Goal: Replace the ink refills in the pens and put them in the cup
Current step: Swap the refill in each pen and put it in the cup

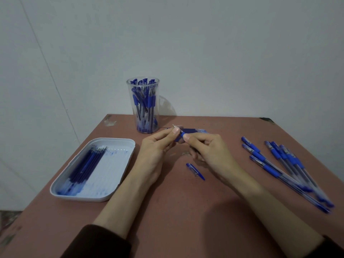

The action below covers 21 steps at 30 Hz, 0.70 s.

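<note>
Both hands meet over the middle of the table on one blue pen (pixel 182 135). My left hand (pixel 158 146) pinches its tip end, where a metal point sticks out past the thumb. My right hand (pixel 206 148) grips the blue grip and the barrel, which is mostly hidden in the fingers. A blue pen cap (pixel 195 171) lies on the table just below the hands. Behind the hands lies a bundle of blue refills (pixel 193 131), partly hidden. A clear cup (pixel 143 105) holding several blue pens stands at the back.
A white tray (pixel 128 144) with several refills and ink stains sits at the left. Several capped blue pens (pixel 284 164) lie fanned out at the right. The reddish table (pixel 167 211) ends against a grey wall behind the cup.
</note>
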### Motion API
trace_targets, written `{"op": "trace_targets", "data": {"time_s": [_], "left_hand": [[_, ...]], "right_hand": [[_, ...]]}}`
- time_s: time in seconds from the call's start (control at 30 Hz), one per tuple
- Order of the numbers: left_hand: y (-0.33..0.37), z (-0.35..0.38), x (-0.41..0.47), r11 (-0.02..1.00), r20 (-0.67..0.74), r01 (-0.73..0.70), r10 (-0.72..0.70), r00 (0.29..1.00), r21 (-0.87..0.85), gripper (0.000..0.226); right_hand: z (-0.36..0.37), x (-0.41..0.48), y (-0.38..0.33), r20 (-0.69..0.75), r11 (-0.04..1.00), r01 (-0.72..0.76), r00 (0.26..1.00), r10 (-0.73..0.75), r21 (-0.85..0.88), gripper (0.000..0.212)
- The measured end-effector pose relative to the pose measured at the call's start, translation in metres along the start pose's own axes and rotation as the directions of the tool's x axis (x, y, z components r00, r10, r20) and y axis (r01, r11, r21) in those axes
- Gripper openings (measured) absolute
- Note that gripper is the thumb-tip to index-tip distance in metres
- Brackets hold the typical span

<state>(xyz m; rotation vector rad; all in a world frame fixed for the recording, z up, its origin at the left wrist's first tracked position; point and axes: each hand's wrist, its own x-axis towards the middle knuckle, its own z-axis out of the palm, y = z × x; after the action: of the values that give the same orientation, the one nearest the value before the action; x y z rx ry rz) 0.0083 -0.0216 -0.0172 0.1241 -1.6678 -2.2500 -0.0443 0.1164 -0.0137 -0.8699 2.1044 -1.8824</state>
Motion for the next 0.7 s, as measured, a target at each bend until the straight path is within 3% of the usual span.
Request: {"op": "trace_targets", "data": {"time_s": [0.17,0.27,0.37,0.57,0.7], "left_hand": [[-0.001,-0.002,0.002,1.0,-0.08,-0.003,0.005,0.997,0.019,0.024],[-0.003,0.0,0.003,0.998,-0.03,0.011,-0.013,0.999,-0.057,0.025],[-0.001,0.002,0.005,0.982,0.011,0.008,-0.006,1.0,-0.189,0.022],[0.001,-0.001,0.006,0.98,-0.01,0.021,-0.023,1.0,-0.198,0.03],[0.001,-0.002,0.006,0.982,0.009,-0.008,0.01,1.0,-0.187,0.036]], "right_hand": [[0.005,0.0,0.006,-0.08,0.976,0.139,0.985,-0.154,-0.169,0.013],[0.008,0.0,0.007,-0.092,0.961,0.174,0.976,-0.197,-0.215,0.014],[0.006,0.003,0.011,-0.123,0.958,0.168,0.972,-0.2,-0.231,0.015],[-0.004,0.009,0.014,-0.267,0.974,0.099,0.952,-0.153,-0.205,0.011],[-0.006,0.008,0.015,-0.208,0.971,0.104,0.967,-0.15,-0.217,0.011]]}}
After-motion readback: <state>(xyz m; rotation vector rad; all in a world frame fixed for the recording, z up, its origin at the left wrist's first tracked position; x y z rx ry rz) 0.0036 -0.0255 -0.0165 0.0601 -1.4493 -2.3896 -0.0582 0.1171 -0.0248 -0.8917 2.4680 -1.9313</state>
